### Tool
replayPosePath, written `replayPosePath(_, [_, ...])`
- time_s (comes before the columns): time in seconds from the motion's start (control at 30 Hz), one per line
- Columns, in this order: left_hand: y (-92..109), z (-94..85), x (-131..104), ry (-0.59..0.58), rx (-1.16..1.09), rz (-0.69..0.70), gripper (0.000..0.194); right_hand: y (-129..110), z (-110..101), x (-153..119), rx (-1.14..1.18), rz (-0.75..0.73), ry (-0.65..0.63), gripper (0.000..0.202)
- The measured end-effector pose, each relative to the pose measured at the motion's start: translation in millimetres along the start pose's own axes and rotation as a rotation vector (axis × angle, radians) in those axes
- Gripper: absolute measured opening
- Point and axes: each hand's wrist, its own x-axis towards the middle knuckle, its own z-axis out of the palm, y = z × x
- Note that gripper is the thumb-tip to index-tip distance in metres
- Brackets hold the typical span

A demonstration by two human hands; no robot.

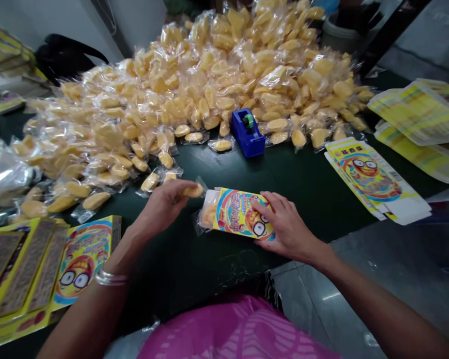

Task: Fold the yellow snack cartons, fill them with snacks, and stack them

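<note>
In my right hand (284,219) is a small printed cardboard box (234,212), yellow with a cartoon face in glasses. It lies on its side just above the dark green table (172,269), its open end facing left. A clear-wrapped yellow piece (209,209) pokes out of that end. Just left of the opening, my left hand (168,202) pinches another yellow piece in a clear wrapper (193,190). What the yellow pieces are made of I cannot tell.
A large heap of wrapped yellow pieces (209,85) covers the back of the table. Before it stands a blue tape dispenser (249,133). Flattened boxes (374,174) and stacked yellow cartons (422,114) lie right. Filled-out boxes (84,259) line the left edge.
</note>
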Motion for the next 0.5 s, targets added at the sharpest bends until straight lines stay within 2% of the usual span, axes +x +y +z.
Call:
replayPosePath(0.1, [4,9.1,-3,-0.221,-0.103,0.115,0.032,3,2,0,0.010,-0.020,0.014,0.086])
replayPosePath(0.2, [7,29.1,11,-0.321,-0.287,0.054,0.031,4,3,1,0.015,-0.046,0.024,0.089])
replayPosePath(0.3, [7,33.0,18,-0.321,-0.401,-0.025,0.029,3,3,1,0.009,-0.031,0.029,0.091])
replayPosePath(0.43, [6,10.5,-2,-0.144,-0.361,-0.124,0.045,3,2,1,0.025,-0.039,0.029,0.089])
replayPosePath(0.5, [7,4.9,-15,-0.148,-0.332,-0.225,0.048,4,3,1,0.034,-0.051,0.037,0.087])
